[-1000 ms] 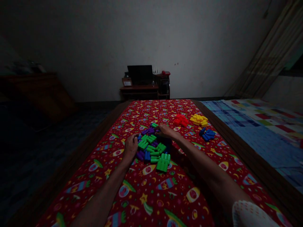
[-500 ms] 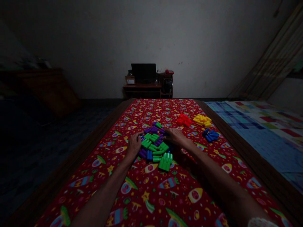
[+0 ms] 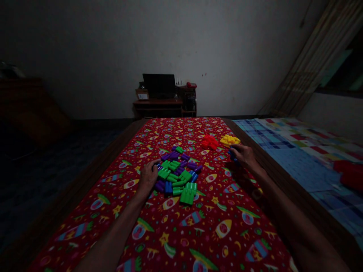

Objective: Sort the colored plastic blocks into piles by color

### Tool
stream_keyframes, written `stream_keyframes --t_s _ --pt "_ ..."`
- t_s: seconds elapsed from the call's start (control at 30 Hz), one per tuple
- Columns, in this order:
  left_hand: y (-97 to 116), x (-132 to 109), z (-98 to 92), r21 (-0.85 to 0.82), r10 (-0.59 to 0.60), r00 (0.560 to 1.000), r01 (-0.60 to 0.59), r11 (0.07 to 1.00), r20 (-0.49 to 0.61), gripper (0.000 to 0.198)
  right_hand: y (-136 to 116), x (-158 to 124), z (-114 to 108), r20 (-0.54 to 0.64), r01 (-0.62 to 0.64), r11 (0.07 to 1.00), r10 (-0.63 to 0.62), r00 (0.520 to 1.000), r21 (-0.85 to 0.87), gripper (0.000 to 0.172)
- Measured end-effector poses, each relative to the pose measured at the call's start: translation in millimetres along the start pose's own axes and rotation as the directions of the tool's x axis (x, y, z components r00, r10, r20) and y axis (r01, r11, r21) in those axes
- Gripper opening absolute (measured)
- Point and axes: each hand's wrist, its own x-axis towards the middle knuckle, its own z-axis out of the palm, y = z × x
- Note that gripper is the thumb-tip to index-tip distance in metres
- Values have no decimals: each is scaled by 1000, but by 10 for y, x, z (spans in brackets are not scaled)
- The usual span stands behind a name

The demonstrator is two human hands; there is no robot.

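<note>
Your left forearm runs up from the bottom edge, slanting inward, and your left hand [image 3: 148,176] rests at the near-left side of the mixed pile, back upward, fingers half curled toward the bricks; whether they grip one I cannot tell. Just beside it, on the red patterned cloth [image 3: 184,230], lie the green bricks [image 3: 187,194], with purple bricks [image 3: 191,165] and a few blue bricks [image 3: 168,187] among them. Farther right, beyond the pile, sit the red bricks [image 3: 210,142], then the yellow bricks [image 3: 228,141]. Your right arm reaches in from the lower right corner, angled forward and inward; your right hand [image 3: 245,156] is bent down with fingers drawn narrow at a separate blue cluster [image 3: 233,152], mostly hidden by it, so I cannot tell whether you hold a piece or only touch it.

Against half a second ago, your left hand has kept its place by the pile. Your right hand has left the pile's right side, uncovering purple and blue pieces there, and now covers the separate blue cluster.
</note>
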Motion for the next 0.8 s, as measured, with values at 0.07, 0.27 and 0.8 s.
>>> stream_keyframes --t_s 0.07,0.27,0.8 --pt "9 5 -5 13 -7 1000 7 1000 8 33 187 -43 -146 -88 -113 994 112 990 -4 35" --pt "73 15 -30 64 -65 997 62 996 48 38 408 -96 -199 -60 -270 962 268 961 -32 38" --pt "43 12 -10 42 -63 997 61 997 36 37 -498 -212 169 233 118 975 -161 959 187 30"
